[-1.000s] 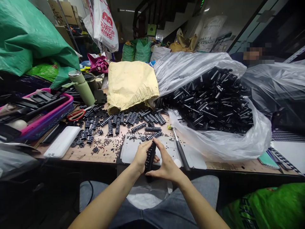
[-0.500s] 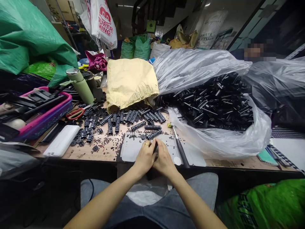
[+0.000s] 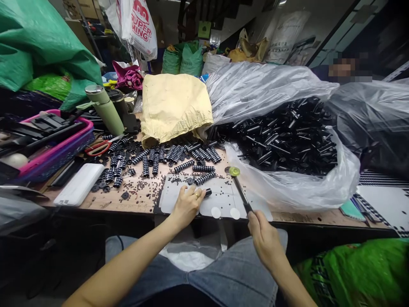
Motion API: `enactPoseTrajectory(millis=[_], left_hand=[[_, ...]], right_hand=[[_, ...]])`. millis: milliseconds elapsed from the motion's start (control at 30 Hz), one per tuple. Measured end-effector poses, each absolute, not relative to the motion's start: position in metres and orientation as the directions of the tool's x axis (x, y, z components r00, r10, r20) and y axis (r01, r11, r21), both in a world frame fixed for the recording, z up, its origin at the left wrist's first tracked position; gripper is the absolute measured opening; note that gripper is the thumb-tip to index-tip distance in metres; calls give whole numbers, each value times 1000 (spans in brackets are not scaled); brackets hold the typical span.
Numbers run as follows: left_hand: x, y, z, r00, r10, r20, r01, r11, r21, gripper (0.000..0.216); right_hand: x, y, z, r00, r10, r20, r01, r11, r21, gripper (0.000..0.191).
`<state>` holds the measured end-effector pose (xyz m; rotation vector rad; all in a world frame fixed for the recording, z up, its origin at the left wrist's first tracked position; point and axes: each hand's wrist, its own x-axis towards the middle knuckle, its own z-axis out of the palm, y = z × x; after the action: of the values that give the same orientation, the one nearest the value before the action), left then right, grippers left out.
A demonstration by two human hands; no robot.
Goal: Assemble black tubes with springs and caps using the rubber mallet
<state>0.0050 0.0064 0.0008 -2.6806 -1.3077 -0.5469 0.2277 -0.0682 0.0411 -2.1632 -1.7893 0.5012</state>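
Note:
My left hand (image 3: 188, 201) is closed around a short black cylindrical part (image 3: 208, 192), whose end sticks out to the right over the white board (image 3: 220, 187). In my right hand (image 3: 262, 230) is a hammer (image 3: 242, 194), gripped by its dark handle, with its yellow-green head raised slightly over the board. Beyond the left hand lie several black rollers with white dotted rows (image 3: 204, 178). Two white discs (image 3: 234, 213) rest at the board's near edge.
An open clear plastic bag (image 3: 287, 192) full of black parts fills the right. Left are a white box-shaped object (image 3: 79, 185), red-handled scissors (image 3: 98, 148), a green flask (image 3: 107, 113) and a pink-rimmed basket (image 3: 60, 149). Tiny rings litter the table. A person (image 3: 343, 68) is at far right.
My hands, together before, have parted. The right hand has moved right and picked up the hammer from the board. The left hand keeps the black part, now lowered onto the board.

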Motion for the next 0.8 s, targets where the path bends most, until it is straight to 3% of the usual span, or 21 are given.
enactPoseTrajectory(millis=[200, 267, 367, 467, 567, 633, 700, 800], left_hand=[[12, 0, -3, 557, 775, 300, 804, -593, 38, 38], [20, -7, -4, 547, 787, 285, 812, -582, 48, 43], [33, -14, -6, 548, 791, 270, 805, -587, 85, 68], [39, -13, -10, 553, 789, 269, 792, -598, 123, 78], [38, -5, -10, 550, 788, 277, 780, -603, 169, 62], [38, -4, -6, 517, 816, 258, 792, -570, 219, 41], [39, -9, 3, 507, 826, 247, 780, -562, 277, 34], [40, -15, 18, 542, 785, 301, 703, -619, 350, 29]], right_hand=[[209, -94, 44, 62, 980, -190, 883, -143, -447, 35], [201, -94, 56, 55, 990, -133, 846, -117, -520, 35], [181, -94, 69, -30, 998, -51, 800, -6, -600, 37], [163, -94, 62, -137, 980, -146, 858, 44, -512, 38], [161, -92, 51, -126, 959, -255, 909, 9, -417, 38], [175, -88, 50, -74, 969, -237, 903, -36, -429, 40], [197, -82, 51, 20, 980, -199, 909, -101, -405, 40], [235, -73, 50, 167, 973, -160, 952, -201, -231, 38]])
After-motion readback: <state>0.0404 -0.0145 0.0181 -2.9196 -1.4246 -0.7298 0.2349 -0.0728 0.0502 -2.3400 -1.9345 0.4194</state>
